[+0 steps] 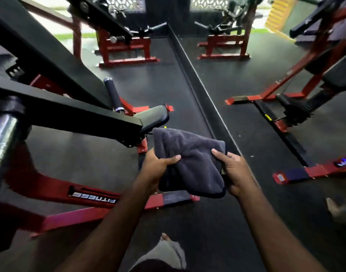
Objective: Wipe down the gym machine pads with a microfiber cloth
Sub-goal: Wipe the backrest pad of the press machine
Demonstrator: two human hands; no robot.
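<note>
Dark rubber flooring point(217, 222) covers this gym, with red-framed machines standing around and a raised dark strip running away down the middle toward a far wall of patterned screens. On the near left stands a machine with a red base point(74, 214), black arms and a silver weight sleeve point(1, 138); a label reading FITNESS, seen upside down, sits on its lower rail. A small black pad point(154, 118) tips the end of one black arm, and a black foam roller point(112, 93) rises just behind it. Both hands hold a folded grey microfiber cloth point(189, 163) in the air in front of the person, just below and right of that pad and not touching it. The left hand point(158, 171) grips the cloth's left edge, thumb pressed on top and the other fingers curled beneath out of sight. The right hand point(235, 173) clamps the right edge likewise, thumb laid over the fabric, fingers wrapped behind. The cloth's dark-stitched hem hangs at the bottom between the wrists. Another red-framed machine point(297, 95) with black pads stands well apart on the right. A bare foot point(165, 237) shows below, on the floor
</note>
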